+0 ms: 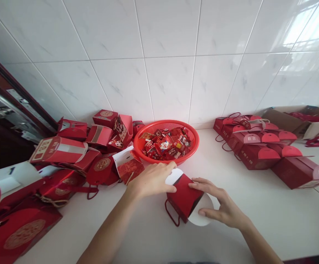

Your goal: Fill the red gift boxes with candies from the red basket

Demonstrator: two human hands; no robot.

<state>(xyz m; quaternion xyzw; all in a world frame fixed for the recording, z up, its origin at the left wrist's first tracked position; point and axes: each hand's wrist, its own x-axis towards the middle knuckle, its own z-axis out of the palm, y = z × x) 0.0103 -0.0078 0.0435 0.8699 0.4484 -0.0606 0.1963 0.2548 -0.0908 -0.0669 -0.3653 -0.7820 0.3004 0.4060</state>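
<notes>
red basket [195, 147]: glossy plastic, perforated wall. packets [165, 145] inside basket: shiny, crinkled film. red box [185, 192] in front of basket: smooth card, soft sheen outside, matt white flaps. its handle [169, 214]: matt cord. boxes left of basket [99, 167]: card, some glossy. boxes right of basket [258, 156]: smooth, duller card. wall tiles [170, 88] behind basket: glazed, reflective. counter [209, 161] under basket: smooth, faint sheen.
</notes>
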